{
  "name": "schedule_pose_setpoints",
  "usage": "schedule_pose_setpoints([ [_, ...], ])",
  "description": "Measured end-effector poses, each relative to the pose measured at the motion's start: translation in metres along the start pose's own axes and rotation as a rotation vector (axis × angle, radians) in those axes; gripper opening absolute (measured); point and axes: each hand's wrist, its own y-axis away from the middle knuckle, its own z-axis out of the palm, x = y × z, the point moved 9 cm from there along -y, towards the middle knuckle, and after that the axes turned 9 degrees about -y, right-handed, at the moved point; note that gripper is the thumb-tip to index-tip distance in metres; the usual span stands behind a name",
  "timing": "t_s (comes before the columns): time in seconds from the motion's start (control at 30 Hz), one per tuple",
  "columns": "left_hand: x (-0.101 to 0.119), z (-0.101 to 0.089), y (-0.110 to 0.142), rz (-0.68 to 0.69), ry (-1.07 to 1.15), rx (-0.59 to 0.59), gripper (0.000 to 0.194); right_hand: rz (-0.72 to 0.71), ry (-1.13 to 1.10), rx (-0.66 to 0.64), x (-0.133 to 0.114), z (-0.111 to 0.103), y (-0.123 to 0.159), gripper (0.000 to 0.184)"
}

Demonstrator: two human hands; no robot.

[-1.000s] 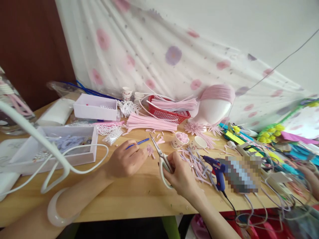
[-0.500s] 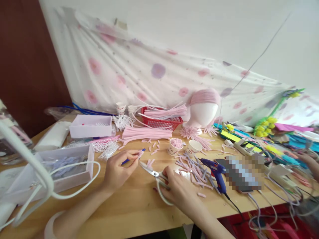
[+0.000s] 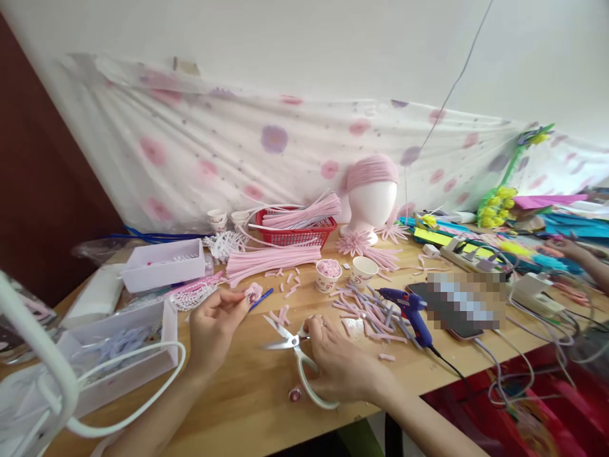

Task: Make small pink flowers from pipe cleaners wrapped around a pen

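Observation:
A small pink fuzzy flower [image 3: 254,293] is pinched between the thumb and fingertips of my left hand [image 3: 212,327], raised over the table. Just behind it lies a blue pen [image 3: 262,299]. My right hand [image 3: 340,362] is low over the tabletop, its fingers on the handles of white-handled scissors [image 3: 295,343]; the blades are spread and point left. Short cut pink stems [image 3: 280,315] lie beyond the blades. A small round reddish thing [image 3: 295,395], too small to name, is beside the lower handle.
Paper cups, one filled with pink bits [image 3: 328,276], stand ahead. A blue glue gun [image 3: 410,311] and phone [image 3: 447,311] lie right, among cables. Behind are a red basket [image 3: 297,236] and mannequin head [image 3: 373,200]. A white tray [image 3: 166,343] is left; another person's hand [image 3: 568,251] is far right.
My left hand has turned up and lifted the pink flower off the table. The scissors have been lowered towards the table's front edge and their blades spread apart. The view has shifted right.

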Motion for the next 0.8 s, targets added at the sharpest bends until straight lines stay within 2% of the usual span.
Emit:
schedule_pose_setpoints([
  [0.07, 0.001, 0.011, -0.002, -0.091, 0.131, -0.084, 0.021, -0.015, -0.032, -0.007, -0.007, -0.005, 0.001, 0.052],
  [0.2, 0.012, 0.035, -0.001, -0.175, 0.285, -0.230, 0.034, -0.006, 0.024, 0.034, -0.020, -0.005, -0.003, 0.034],
  [0.3, 0.018, 0.044, 0.000, -0.161, 0.271, -0.251, 0.033, 0.010, 0.059, 0.066, -0.023, 0.004, -0.013, 0.036],
  [0.37, 0.018, 0.048, 0.001, -0.159, 0.257, -0.251, 0.031, -0.003, -0.030, 0.119, -0.021, 0.004, -0.019, 0.034],
  [0.47, 0.015, 0.054, 0.003, -0.186, 0.212, -0.273, 0.031, -0.006, -0.313, 0.256, -0.012, -0.013, -0.023, 0.013],
  [0.53, 0.012, 0.059, 0.006, -0.199, 0.163, -0.294, 0.030, -0.023, -0.584, 0.349, -0.006, -0.030, -0.021, 0.028],
  [0.6, 0.008, 0.065, 0.009, -0.206, 0.128, -0.306, 0.030, -0.064, -0.775, 0.454, -0.003, -0.047, -0.017, 0.034],
  [0.67, 0.004, 0.073, 0.012, -0.216, 0.111, -0.316, 0.028, -0.103, -0.834, 0.541, -0.002, -0.057, -0.013, 0.033],
  [0.8, -0.002, 0.088, 0.022, -0.235, 0.113, -0.346, 0.023, -0.152, -0.767, 0.639, -0.004, -0.057, -0.010, 0.027],
])
